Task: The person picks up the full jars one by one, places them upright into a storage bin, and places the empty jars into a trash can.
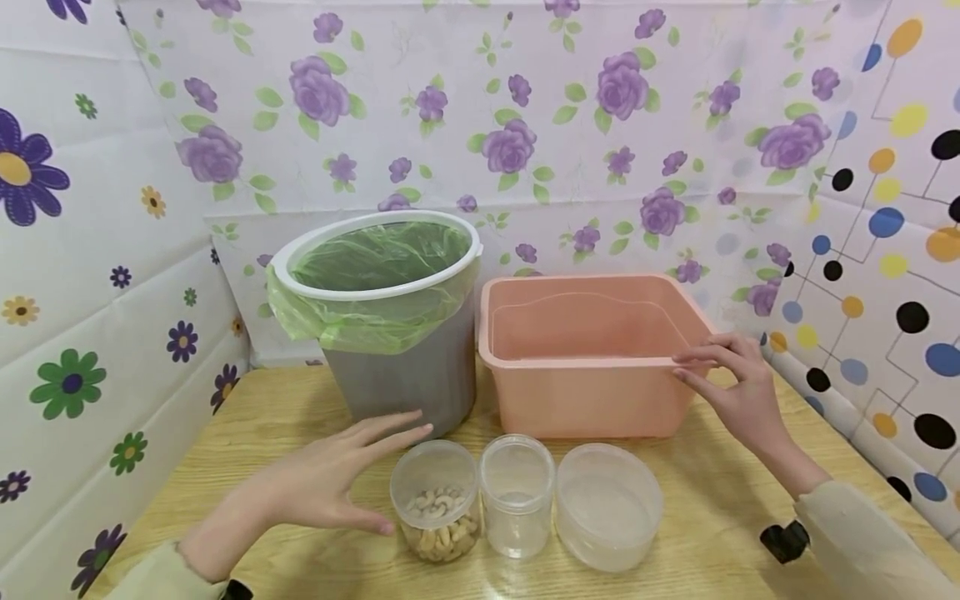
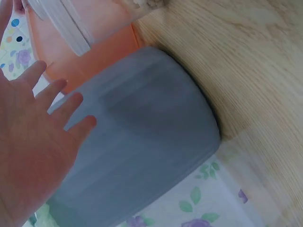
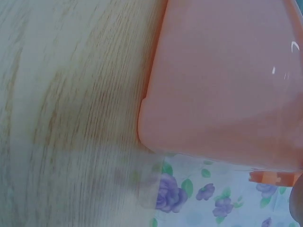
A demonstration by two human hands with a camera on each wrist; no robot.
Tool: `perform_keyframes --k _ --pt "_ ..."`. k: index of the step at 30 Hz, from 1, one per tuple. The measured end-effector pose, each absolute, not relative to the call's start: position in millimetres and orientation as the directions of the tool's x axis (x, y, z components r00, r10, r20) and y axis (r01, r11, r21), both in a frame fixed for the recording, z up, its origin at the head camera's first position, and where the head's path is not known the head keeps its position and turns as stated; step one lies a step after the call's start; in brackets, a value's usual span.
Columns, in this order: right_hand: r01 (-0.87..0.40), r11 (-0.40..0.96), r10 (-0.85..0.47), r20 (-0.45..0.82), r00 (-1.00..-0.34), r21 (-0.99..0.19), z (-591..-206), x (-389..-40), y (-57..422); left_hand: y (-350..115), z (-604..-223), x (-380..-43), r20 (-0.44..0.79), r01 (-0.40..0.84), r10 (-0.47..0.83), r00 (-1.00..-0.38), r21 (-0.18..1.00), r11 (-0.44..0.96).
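Note:
My left hand [image 1: 322, 479] hovers with fingers spread and thumb apart, just left of a clear plastic jar [image 1: 401, 504] part-filled with cashews [image 1: 442, 537]. In the left wrist view the same hand [image 2: 35, 142] shows its palm side and holds nothing. At the right front corner of a pink plastic basin [image 1: 592, 400], my right hand [image 1: 738, 387] pinches the rim between thumb and fingers. The right wrist view shows the basin's side [image 3: 222, 94] close up, with only a bit of a finger at the edge.
A grey trash bin [image 1: 405, 375] with a green bag [image 1: 360, 321] folded over its white rim stands left of the basin. Beside the cashew jar are a narrow clear jar [image 1: 517, 521] and a wider clear container [image 1: 609, 508]. Patterned cloth [image 1: 450, 108] surrounds the wooden table [image 1: 720, 533].

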State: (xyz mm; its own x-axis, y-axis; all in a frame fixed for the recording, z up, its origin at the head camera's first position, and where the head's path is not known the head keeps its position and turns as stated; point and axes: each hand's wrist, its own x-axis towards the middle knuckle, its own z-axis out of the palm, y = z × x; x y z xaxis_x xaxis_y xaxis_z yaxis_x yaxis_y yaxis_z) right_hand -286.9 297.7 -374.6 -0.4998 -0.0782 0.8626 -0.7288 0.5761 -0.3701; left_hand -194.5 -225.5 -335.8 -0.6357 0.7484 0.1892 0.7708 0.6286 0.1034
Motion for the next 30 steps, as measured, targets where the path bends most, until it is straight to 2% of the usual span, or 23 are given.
perform_keyframes --k 5,9,13,19,22,25,30 --pt "-0.705 0.583 -0.087 0.831 -0.549 -0.405 -371.3 -287.1 298.0 -218.9 -338.4 -198.4 0.191 0.778 0.755 -0.627 0.125 0.615" --pt "-0.699 0.588 -0.08 0.831 -0.55 -0.406 -373.5 -290.1 298.7 -210.2 -339.3 -201.2 0.176 0.789 0.77 -0.613 0.176 0.588" --pt "-0.719 0.594 -0.072 0.866 -0.495 -0.362 -375.3 -292.4 295.6 -202.4 -340.7 -202.7 0.147 0.797 0.788 -0.597 0.218 0.563" --pt "-0.757 0.608 -0.102 0.922 -0.374 -0.24 -377.1 -296.3 291.2 -196.0 -344.0 -205.7 0.121 0.804 0.804 -0.582 0.232 0.547" --pt "-0.759 0.615 -0.105 0.932 -0.346 -0.212 -377.7 -296.4 291.5 -193.5 -345.6 -208.1 0.131 0.813 0.81 -0.572 0.224 0.538" --pt "-0.752 0.622 -0.1 0.93 -0.352 -0.218 -376.7 -294.4 292.1 -191.3 -347.7 -211.2 0.151 0.832 0.823 -0.548 0.201 0.517" --pt "-0.735 0.619 -0.085 0.908 -0.411 -0.275 -375.8 -291.4 293.6 -187.3 -351.0 -216.8 0.181 0.862 0.845 -0.504 0.174 0.476"
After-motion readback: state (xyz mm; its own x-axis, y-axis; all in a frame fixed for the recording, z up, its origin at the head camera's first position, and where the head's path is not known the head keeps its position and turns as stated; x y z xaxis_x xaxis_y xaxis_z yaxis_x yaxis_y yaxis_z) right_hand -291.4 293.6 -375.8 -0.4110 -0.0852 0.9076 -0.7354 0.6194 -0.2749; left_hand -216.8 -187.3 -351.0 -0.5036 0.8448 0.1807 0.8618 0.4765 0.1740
